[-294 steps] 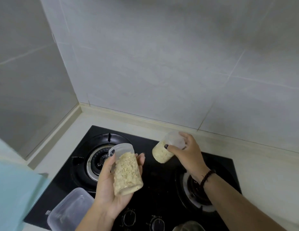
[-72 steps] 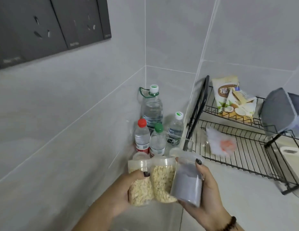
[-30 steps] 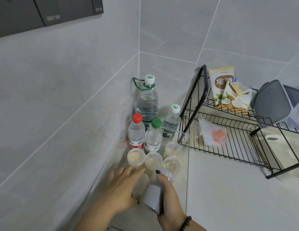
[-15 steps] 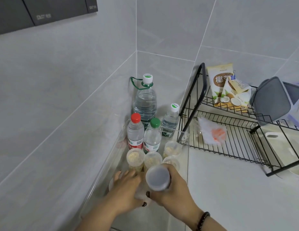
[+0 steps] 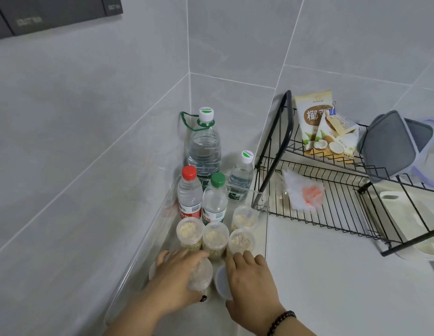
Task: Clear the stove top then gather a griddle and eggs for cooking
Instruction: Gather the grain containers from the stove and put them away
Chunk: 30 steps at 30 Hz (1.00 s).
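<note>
While neither the stove top nor any griddle or eggs show in this view, both hands work low in a long clear plastic tray (image 5: 148,243) that sits on the pale table (image 5: 332,275) against the grey tiled wall, so I judge the clearing step to be in its last part and the gathering step not begun. The left hand (image 5: 172,284) curls round a small clear lidded jar of pale grain (image 5: 200,275), setting it upright near the front of the tray; the right hand (image 5: 250,284) wraps a second small jar with a grey-looking lid (image 5: 222,281) just beside it, fingers bent over its side. Behind them stand four more clear jars of the same pale grain (image 5: 214,238), packed close, and behind those a red-capped water bottle (image 5: 189,192), a green-capped water bottle (image 5: 215,197), a tall water bottle with a green carry loop (image 5: 204,146) and a small white-capped bottle (image 5: 241,175). To the right a black wire dish rack (image 5: 332,190) holds a coconut-print packet (image 5: 315,122), a crumpled clear bag with something orange inside (image 5: 303,194) and a grey lidded box (image 5: 390,146). Whether anything is left on the stove cannot be told from here. Once both jars are let go, what is left, as I read it, is any last check of the stove, then finding the griddle and the eggs, neither of which I can place
</note>
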Motion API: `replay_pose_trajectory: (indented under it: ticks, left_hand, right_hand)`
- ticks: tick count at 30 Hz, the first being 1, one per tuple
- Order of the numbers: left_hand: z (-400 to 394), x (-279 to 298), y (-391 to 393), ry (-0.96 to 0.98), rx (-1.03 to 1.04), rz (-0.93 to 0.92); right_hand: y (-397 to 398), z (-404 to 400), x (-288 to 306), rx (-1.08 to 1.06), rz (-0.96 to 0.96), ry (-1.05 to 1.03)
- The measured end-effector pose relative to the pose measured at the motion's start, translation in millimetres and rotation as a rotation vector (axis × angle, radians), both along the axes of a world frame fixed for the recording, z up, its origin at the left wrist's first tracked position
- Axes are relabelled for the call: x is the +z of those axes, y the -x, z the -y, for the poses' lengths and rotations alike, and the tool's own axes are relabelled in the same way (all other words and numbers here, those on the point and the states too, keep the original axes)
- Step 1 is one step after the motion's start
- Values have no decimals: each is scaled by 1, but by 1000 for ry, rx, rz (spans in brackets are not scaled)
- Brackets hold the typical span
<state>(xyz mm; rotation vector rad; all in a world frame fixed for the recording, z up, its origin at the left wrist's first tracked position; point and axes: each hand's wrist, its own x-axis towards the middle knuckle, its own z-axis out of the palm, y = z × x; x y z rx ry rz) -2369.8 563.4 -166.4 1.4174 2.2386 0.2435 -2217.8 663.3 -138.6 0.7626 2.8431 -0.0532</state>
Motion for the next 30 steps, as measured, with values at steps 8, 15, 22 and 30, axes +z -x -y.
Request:
replay_pose_trajectory:
  ticks: [8,15,22,30]
  left_hand:
    - [19,3,13,114,-14,-158]
    - [15,6,23,71,-15,-230]
    - [-1,0,25,-134,167,-221]
    - [19,-5,9,-267,50,-285]
  right_hand:
    - [2,-2,5,53,144,-6]
    - [2,-2,7,12,145,8]
    - [2,-2,5,8,159,-2]
    - [5,0,-2,-57,4,-11]
